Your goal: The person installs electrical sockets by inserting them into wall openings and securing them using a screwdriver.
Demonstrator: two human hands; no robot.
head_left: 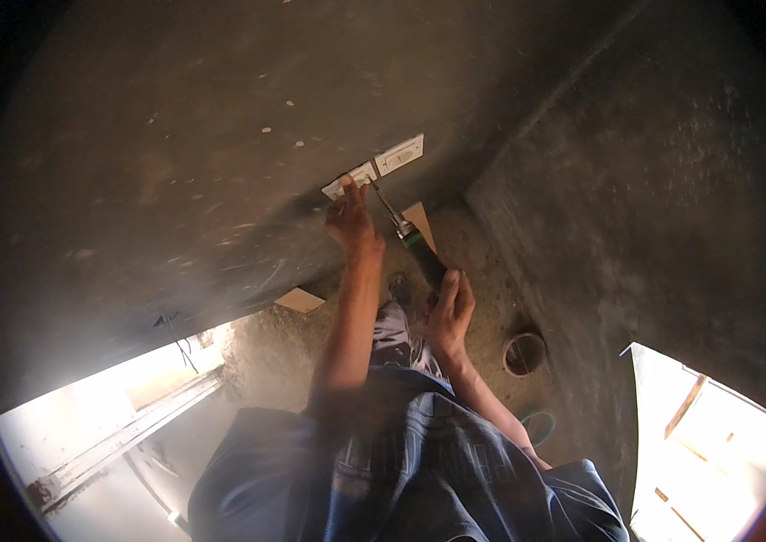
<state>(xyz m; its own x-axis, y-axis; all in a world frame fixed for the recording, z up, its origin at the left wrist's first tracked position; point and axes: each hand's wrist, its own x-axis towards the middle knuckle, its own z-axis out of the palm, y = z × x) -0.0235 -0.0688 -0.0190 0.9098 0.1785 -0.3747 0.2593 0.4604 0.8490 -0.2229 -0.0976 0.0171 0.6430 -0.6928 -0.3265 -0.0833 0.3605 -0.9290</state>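
Note:
Two white wall plates are set end to end on the dark wall in front of me. My left hand (352, 219) is at the nearer, left white wall plate (363, 171), its fingers bent and pressing on the plate's face. To the right of that is the second white wall plate (400, 155), which neither hand touches. Wrapped round the dark handle of a power screwdriver (423, 256) is my right hand (453, 312). The screwdriver's long bit slants up and left, its tip at the left plate's right end, beside my left fingers.
A dark wall (636, 208) meets the front wall at a corner on the right. On the floor are a round bucket (523, 353), a tan flat piece (300, 300) and another tan piece (420, 226) under the plates. Wires (186, 348) hang at the bright opening on the left.

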